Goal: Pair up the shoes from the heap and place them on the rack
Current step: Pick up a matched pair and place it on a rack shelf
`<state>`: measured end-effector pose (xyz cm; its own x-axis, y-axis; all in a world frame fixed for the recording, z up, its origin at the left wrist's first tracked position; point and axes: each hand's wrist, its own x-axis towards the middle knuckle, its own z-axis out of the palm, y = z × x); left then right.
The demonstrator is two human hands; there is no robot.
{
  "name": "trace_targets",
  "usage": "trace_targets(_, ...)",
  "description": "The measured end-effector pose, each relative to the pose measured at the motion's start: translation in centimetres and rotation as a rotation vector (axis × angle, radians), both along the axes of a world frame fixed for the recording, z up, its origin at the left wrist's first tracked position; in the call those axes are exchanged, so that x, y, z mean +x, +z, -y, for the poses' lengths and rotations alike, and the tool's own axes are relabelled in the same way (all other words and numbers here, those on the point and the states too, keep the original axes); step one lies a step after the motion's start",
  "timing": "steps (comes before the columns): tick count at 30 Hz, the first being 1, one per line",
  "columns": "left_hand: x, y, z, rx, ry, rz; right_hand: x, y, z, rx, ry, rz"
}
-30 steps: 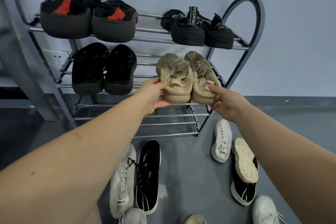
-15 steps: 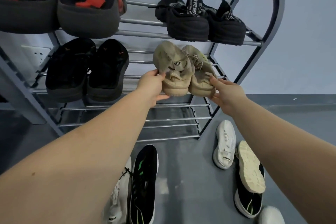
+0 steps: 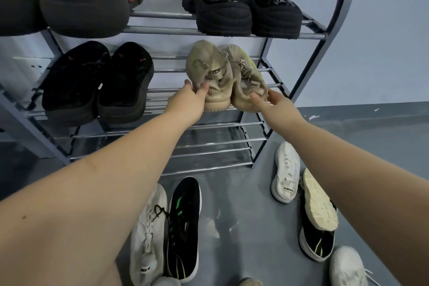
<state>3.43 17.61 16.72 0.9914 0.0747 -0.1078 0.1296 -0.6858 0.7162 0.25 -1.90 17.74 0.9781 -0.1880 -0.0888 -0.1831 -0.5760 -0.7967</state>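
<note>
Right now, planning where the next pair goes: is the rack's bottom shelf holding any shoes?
No, the bottom shelf shows only bare bars.

Taking the rack [image 3: 325,35] as landmark: its top shelf is filled by dark shoes [image 3: 83,11] at the left and a black pair [image 3: 246,14] at the right, with a bare stretch of rails between them. The middle shelf holds black slip-ons [image 3: 97,81] at the left and the tan pair [image 3: 225,79] at the right, a gap between. The bottom shelf's rails show bare. In front of the rack, scattered shoes [image 3: 285,172] crowd the floor [image 3: 232,193].
</note>
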Motion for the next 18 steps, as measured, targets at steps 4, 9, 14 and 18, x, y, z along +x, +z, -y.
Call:
trace_targets(4,-3.7,0.4,0.7,0.433,-0.178,0.138,-2.9,-0.1,0.3,-0.452,0.178,0.028)
trace_targets(9,-9.5,-0.3,2.3,0.793,-0.43,0.193,-8.6,-1.1,1.7,-0.755,0.296,-0.09)
trace_targets(14,-15.1,-1.7,4.1,0.919,-0.653,0.234,-15.7,-2.7,2.9,-0.852,0.347,-0.145)
trace_targets(18,-19.9,-3.7,5.9,0.997,-0.849,0.229,-21.7,-5.1,5.0,-0.869,0.372,-0.21)
